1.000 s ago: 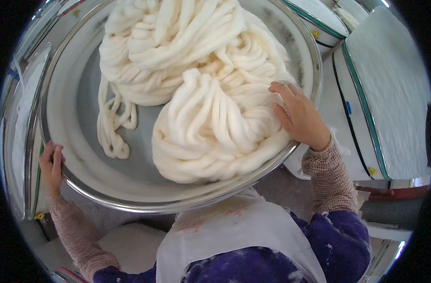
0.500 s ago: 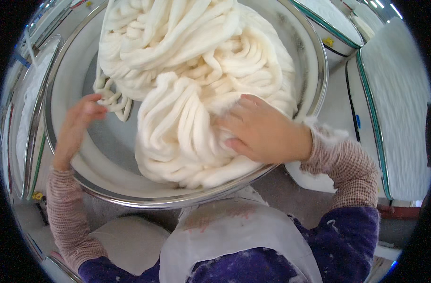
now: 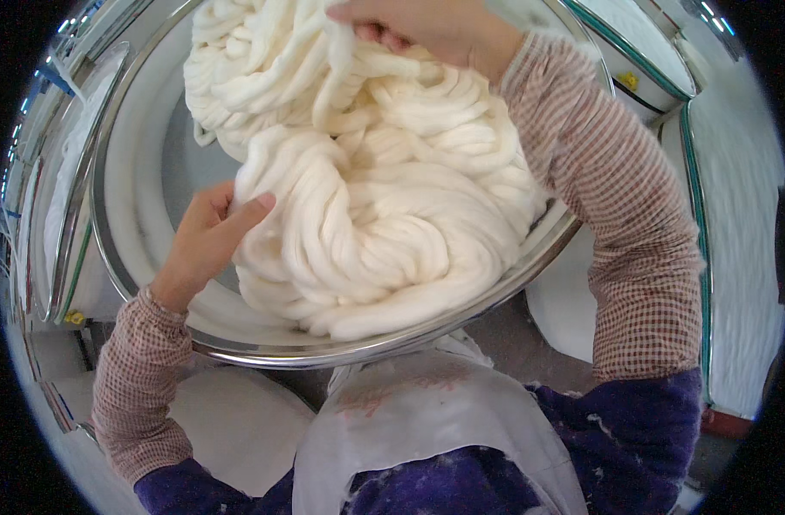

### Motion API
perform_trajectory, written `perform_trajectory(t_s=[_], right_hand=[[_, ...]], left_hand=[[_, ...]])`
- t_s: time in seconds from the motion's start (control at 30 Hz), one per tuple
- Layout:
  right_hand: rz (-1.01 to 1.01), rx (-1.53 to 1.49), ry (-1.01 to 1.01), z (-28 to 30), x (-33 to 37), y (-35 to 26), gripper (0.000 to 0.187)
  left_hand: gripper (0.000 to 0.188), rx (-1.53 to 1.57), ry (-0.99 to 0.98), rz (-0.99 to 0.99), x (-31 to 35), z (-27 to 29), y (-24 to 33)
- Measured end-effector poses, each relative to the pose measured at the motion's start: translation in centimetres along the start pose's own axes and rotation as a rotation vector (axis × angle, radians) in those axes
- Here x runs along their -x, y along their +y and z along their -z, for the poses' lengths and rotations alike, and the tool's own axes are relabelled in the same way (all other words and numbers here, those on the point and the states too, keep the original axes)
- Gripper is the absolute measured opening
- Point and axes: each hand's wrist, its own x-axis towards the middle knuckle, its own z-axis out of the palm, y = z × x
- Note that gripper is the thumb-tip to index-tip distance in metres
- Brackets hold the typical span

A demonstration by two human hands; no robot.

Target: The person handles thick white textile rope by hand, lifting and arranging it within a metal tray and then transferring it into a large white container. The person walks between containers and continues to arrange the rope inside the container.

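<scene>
A large heap of thick, soft, cream-white sliver rope (image 3: 401, 223), looking like cotton, lies in loops inside a round can (image 3: 118, 180) with a shiny metal rim. At the heap's left edge, my left hand (image 3: 205, 243) has its thumb over a fold and its fingers partly hidden behind it. Further away, at the top of the picture, my right hand (image 3: 431, 27) is closed with curled fingers on a raised length of sliver (image 3: 332, 73), which hangs down to the heap. The picture's upper edge cuts off part of that hand.
Other round cans full of white fibre stand close by: a right can (image 3: 736, 240) with a green-edged rim, a far right can (image 3: 637, 43) and a left can (image 3: 70, 189). A pale round surface (image 3: 238, 429) lies below the near rim. My white apron (image 3: 427, 421) nearly meets the rim.
My right hand has moved up and away from the near folds to the far sliver. My left hand has come right and down, from a loose strand to the near fold's edge.
</scene>
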Motion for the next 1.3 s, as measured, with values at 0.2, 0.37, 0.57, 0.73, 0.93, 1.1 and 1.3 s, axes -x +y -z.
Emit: perform_trajectory(t_s=[0.2, 0.37, 0.57, 0.73, 0.93, 1.1, 1.3], right_hand=[[0.047, -0.237, -0.062, 0.8, -2.0, -7.5, 0.033], [0.205, 0.092, -0.126, 0.9, 0.0, -9.2, 0.033], [0.020, 0.608, -0.090, 2.1, 3.6, -9.9, 0.039], [0.043, 0.456, -0.134, 4.3, 5.1, -7.7, 0.043], [0.081, 0.228, 0.013, 6.9, 5.3, -6.6, 0.042], [0.182, -0.042, 0.099, 7.8, 3.4, -7.8, 0.029], [0.092, 0.049, -0.087, 9.6, 2.8, -10.2, 0.027]], left_hand=[[0.058, -0.559, 0.026, -0.075, -0.1, -3.8, 0.8], [0.036, -0.674, 0.169, -0.113, -0.3, -3.6, 0.3], [0.030, -0.019, 0.401, -0.034, 1.5, 0.3, -0.9], [0.023, 0.045, 0.488, -0.097, 1.4, 3.2, -1.6], [0.025, 0.257, 0.308, 0.010, 2.3, 4.1, -0.8], [0.028, -0.216, -0.195, 0.124, 2.8, 0.1, 0.1], [0.042, -0.991, -0.538, 0.137, 0.9, 0.5, 2.6]])
